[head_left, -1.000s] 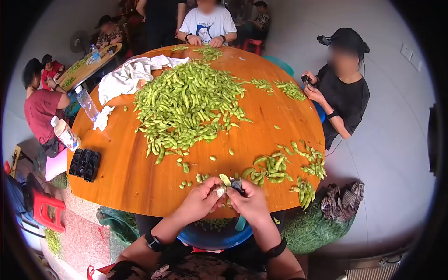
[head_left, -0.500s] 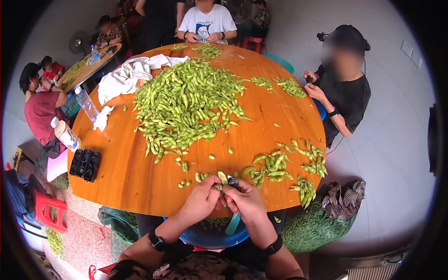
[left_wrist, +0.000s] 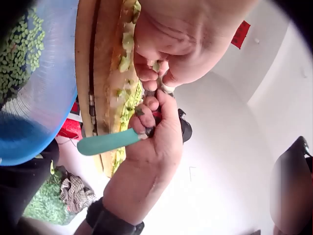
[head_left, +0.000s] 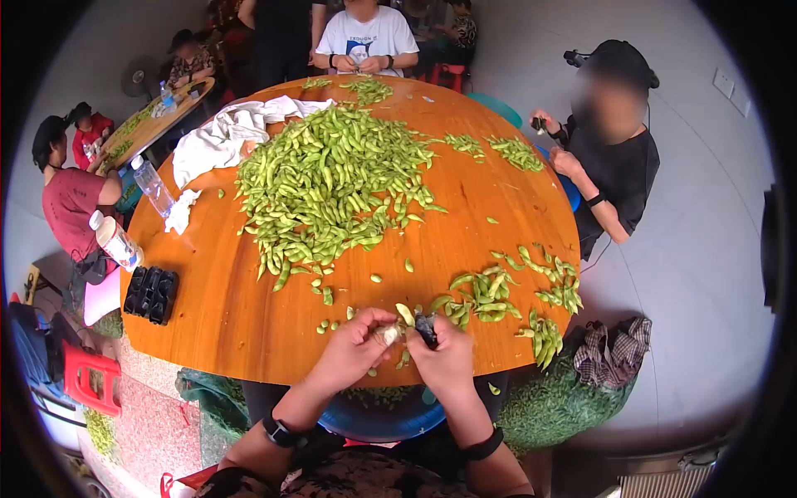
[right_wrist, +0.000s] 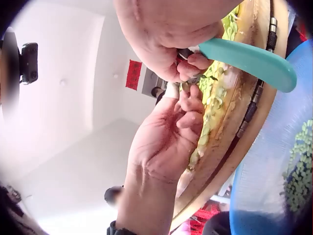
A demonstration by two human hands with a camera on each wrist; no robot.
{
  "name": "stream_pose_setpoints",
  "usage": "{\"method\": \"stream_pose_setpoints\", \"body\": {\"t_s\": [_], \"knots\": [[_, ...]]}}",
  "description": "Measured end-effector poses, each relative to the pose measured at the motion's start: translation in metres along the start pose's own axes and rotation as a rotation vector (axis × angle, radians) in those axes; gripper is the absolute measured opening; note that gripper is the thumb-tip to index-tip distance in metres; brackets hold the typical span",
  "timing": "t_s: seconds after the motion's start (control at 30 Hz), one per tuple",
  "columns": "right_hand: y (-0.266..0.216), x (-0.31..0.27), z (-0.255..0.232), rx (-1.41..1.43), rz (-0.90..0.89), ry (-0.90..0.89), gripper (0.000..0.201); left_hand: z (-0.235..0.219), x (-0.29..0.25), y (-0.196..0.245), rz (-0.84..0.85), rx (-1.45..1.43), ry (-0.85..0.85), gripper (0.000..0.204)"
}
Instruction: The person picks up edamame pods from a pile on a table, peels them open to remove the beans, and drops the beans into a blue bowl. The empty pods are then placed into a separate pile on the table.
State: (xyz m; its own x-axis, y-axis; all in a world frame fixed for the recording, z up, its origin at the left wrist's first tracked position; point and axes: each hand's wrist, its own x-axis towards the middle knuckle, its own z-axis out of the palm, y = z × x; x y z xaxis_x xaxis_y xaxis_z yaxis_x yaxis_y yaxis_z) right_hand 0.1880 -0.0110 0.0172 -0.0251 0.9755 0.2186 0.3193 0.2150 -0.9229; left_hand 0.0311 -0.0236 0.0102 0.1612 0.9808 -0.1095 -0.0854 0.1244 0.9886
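Note:
Over the near table edge, my left hand (head_left: 353, 353) pinches a green soybean pod (head_left: 405, 313); white wrapping covers its thumb tip. My right hand (head_left: 446, 358) meets it at the fingertips, holding a tool with a teal handle (left_wrist: 108, 142) that sticks out below the curled fingers. The tool's working end is hidden between the hands. A dark piece (head_left: 426, 329) shows at the right thumb. In the right wrist view, the teal handle (right_wrist: 252, 61) points toward the blue basin (right_wrist: 247, 188), which contains shelled beans (right_wrist: 299, 171).
A large heap of pods (head_left: 332, 183) covers the middle of the round table (head_left: 224, 307). Smaller pod piles (head_left: 486, 295) lie at right. At left stand bottles (head_left: 116, 241), a black tray (head_left: 150, 295) and a white cloth (head_left: 228, 145). A person (head_left: 618, 158) sits at right.
The hands drew together, then parted slightly, with the pod still between them. The teal handle, plain below the right hand earlier, is now mostly hidden in the head view.

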Motion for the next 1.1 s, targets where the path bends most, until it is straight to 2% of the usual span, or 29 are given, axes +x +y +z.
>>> {"method": "stream_pose_setpoints", "body": {"t_s": [0.07, 0.13, 0.17, 0.23, 0.3, 0.33, 0.4, 0.43, 0.5, 0.53, 0.63, 0.67, 0.7, 0.73, 0.8, 0.9, 0.97, 1.0, 1.1], "knots": [[-0.002, -0.002, 0.0, 0.016, -0.032, -0.004, 0.012, -0.002, -0.001, -0.004, 0.002, -0.056, -0.059, 0.015], [-0.007, -0.005, -0.003, 0.379, 0.274, -0.187, 0.011, -0.005, -0.004, -0.004, 0.004, -0.112, -0.113, 0.015], [-0.012, -0.005, -0.005, 0.38, 0.275, -0.189, 0.011, -0.006, -0.006, -0.001, -0.005, -0.142, -0.118, 0.015], [-0.022, -0.002, -0.013, 0.508, 0.479, -0.305, 0.007, -0.005, -0.01, 0.003, -0.014, -0.171, -0.125, 0.015], [-0.018, -0.001, -0.018, 0.525, 0.468, -0.269, 0.006, -0.002, -0.014, 0.005, -0.007, 0.055, -0.028, 0.017], [-0.015, 0.0, -0.022, 0.541, 0.457, -0.234, 0.006, -0.003, -0.017, 0.007, -0.007, 0.056, -0.029, 0.017], [-0.007, 0.004, -0.039, 0.459, 0.433, -0.091, 0.008, -0.01, -0.025, 0.014, 0.235, 0.465, -0.08, 0.023], [-0.004, 0.008, -0.051, 0.381, 0.408, -0.028, 0.014, -0.012, -0.026, 0.019, 0.237, 0.469, -0.083, 0.023], [0.035, 0.012, -0.07, 0.088, 0.17, 0.066, 0.016, -0.016, -0.026, 0.028, 0.667, 0.895, -0.08, 0.022], [0.035, 0.012, -0.078, 0.032, 0.163, 0.091, 0.016, -0.019, -0.023, 0.032, 0.668, 0.896, -0.079, 0.022], [0.034, 0.011, -0.084, 0.155, 0.25, 0.149, 0.008, -0.029, 0.0, 0.044, 0.598, 1.017, 0.0, 0.02], [0.038, 0.01, -0.083, 0.157, 0.248, 0.15, 0.008, -0.034, 0.017, 0.044, 0.559, 1.068, 0.079, 0.019], [0.045, 0.01, -0.081, 0.144, 0.204, 0.116, 0.007, -0.039, 0.034, 0.044, 0.522, 1.119, 0.158, 0.017], [0.048, 0.009, -0.08, 0.13, 0.162, 0.083, 0.007, -0.042, 0.051, 0.044, 0.526, 1.121, 0.157, 0.017], [0.04, 0.008, -0.075, 0.124, 0.166, 0.054, 0.008, -0.046, 0.086, 0.042, 0.491, 1.173, 0.258, 0.018], [0.038, 0.007, -0.07, 0.088, 0.137, 0.004, 0.009, -0.053, 0.12, 0.031, 0.449, 1.309, 0.251, 0.017], [0.028, 0.005, -0.07, 0.196, 0.288, -0.073, 0.012, -0.057, 0.13, 0.026, 0.488, 1.339, 0.221, 0.016], [0.021, 0.004, -0.071, 0.166, 0.304, -0.103, 0.017, -0.055, 0.128, 0.028, 0.474, 1.358, 0.245, 0.014], [0.024, 0.005, -0.069, 0.114, 0.247, -0.142, 0.02, -0.055, 0.127, 0.02, 0.522, 1.399, 0.295, 0.01]]}}
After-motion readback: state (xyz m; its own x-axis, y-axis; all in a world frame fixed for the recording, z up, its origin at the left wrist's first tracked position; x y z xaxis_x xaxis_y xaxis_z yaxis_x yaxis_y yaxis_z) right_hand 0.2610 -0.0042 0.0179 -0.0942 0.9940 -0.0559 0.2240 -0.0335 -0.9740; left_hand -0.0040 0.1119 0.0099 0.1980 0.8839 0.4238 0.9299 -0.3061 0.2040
